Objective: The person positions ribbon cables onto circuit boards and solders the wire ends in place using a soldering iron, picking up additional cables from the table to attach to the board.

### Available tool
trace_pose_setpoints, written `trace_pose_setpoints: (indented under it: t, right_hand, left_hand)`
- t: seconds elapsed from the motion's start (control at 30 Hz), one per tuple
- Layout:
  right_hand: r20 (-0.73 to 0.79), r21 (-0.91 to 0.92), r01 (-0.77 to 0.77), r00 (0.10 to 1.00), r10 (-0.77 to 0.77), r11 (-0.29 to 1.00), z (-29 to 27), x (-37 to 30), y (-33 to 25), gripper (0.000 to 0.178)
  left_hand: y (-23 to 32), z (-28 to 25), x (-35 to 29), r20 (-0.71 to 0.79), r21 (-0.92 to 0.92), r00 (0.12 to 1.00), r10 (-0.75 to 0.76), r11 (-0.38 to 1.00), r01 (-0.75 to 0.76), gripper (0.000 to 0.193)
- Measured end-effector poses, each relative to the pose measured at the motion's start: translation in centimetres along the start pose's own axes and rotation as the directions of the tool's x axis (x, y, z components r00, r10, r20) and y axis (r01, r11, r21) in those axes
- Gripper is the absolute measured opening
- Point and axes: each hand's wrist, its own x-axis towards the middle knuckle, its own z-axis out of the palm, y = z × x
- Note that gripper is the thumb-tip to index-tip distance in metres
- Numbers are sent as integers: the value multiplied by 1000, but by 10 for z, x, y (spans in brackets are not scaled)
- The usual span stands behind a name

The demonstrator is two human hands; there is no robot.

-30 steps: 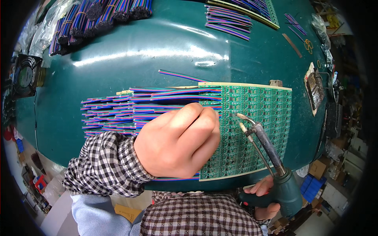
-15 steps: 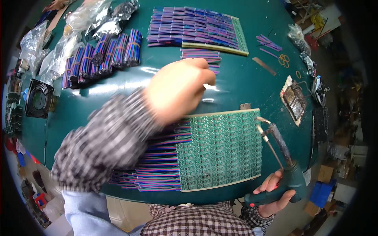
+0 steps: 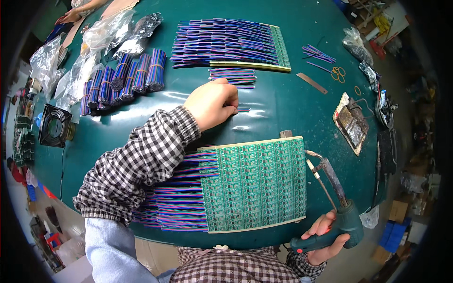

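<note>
My left hand (image 3: 213,104) pinches a thin ribbon wire (image 3: 243,110), whose short end pokes out right of the fingertips. Just beyond it lies a small pile of purple-blue ribbon wires (image 3: 233,75). In front of me is a green circuit board panel (image 3: 257,186), with rows of ribbon wires (image 3: 181,203) running left from its left side, partly under my left sleeve. My right hand (image 3: 325,238) is wrapped round the grip of a dark green soldering gun (image 3: 347,221). Its hot tip and thin feed tube point up beside the panel's right edge, apart from it.
Another wired panel (image 3: 226,45) lies at the back. Banded wire bundles (image 3: 125,78) and plastic bags (image 3: 111,33) are at the left, near a black fan (image 3: 54,125). To the right are a soldering stand (image 3: 350,123), a metal strip (image 3: 311,83) and orange-handled scissors (image 3: 337,74). Another person's hand (image 3: 71,16) shows far left.
My left hand has moved a little left and down from the wire pile, and a wire end now shows at its fingertips. The soldering gun stays nearly in place; the whole view has shifted slightly.
</note>
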Motion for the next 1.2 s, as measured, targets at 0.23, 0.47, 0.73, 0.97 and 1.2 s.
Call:
trace_pose_setpoints:
  t: [0.23,0.47,0.73,0.97,1.2]
  right_hand:
    - [-51,-19,-2,999,1,1000,4,-4,-2,67]
    - [19,-18,-58,998,58,998,8,-12,0,75]
    - [-7,-87,18,1000,-19,996,26,-17,1,71]
    - [156,-84,-35,987,48,996,35,-23,15,73]
    - [128,-203,-35,990,62,979,35,-44,16,74]
  left_hand:
    - [-4,-2,-1,17,-155,997,-77,985,79,10]
    - [-1,-31,-25,-59,-351,982,-178,925,147,6]
    - [71,-69,-98,-101,-393,995,-23,919,-19,17]
    - [81,-18,-149,-142,76,959,244,969,-235,32]
    - [77,2,-155,-166,318,934,318,913,-254,38]
